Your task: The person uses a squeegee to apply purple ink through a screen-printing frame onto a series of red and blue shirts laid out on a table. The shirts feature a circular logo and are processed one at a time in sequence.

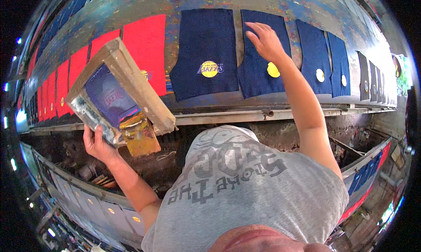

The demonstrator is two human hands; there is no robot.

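My left hand point(97, 143) grips the lower edge of a wooden-framed printing screen point(153, 114), tilted above the long table's edge; a squeegee caked in yellow ink point(142, 142) lies against the frame's lower part, beside that hand. My right hand point(268, 43) is raised over a navy fabric panel point(258, 81), fingers apart and slightly bent, holding nothing; whether it touches the cloth I cannot tell. That panel bears a plain yellow printed disc point(273, 69). Just left of it, another navy panel point(201, 37) carries a yellow disc with purple lettering.
Red panels point(142, 41) line the left of the long table point(206, 0); several navy and dark panels point(311, 46) continue rightward. A metal rail point(237, 116) runs along the near edge. Behind me, beyond a dark gap, another table holds pale grey panels point(109, 203) and blue and red ones point(364, 173).
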